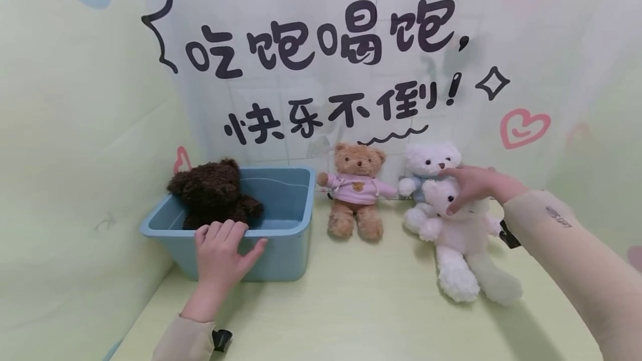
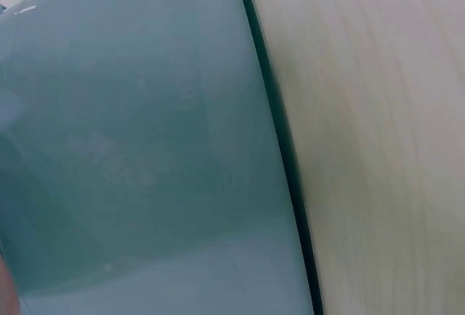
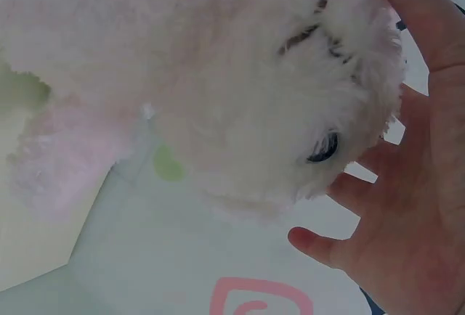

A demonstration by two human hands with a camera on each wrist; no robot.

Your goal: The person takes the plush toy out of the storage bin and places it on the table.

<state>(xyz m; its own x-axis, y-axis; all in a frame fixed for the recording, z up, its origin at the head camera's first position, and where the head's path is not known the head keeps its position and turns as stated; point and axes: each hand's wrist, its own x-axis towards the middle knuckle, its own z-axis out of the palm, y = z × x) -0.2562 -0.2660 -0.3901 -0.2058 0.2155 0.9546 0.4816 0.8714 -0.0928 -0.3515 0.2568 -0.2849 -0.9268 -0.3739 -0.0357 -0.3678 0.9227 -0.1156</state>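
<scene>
Nearest us in the head view, a beige fabric sleeve (image 1: 572, 255) leads to our right grip (image 1: 478, 184), curled round the head of a fluffy white plush bear (image 1: 461, 233) right of the blue plastic bin (image 1: 281, 261), likely to hold it upright; it faces us, long axis sloping feet-first our way. Our left grip (image 1: 223, 250) hooks the bin's near rim, probably bracing it. Left wrist: we see mostly bin wall. Right wrist: the bear's crown points palmward.

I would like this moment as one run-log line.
left hand: grips bin; right hand: grips front white bear by head; dark bear: in bin
</scene>
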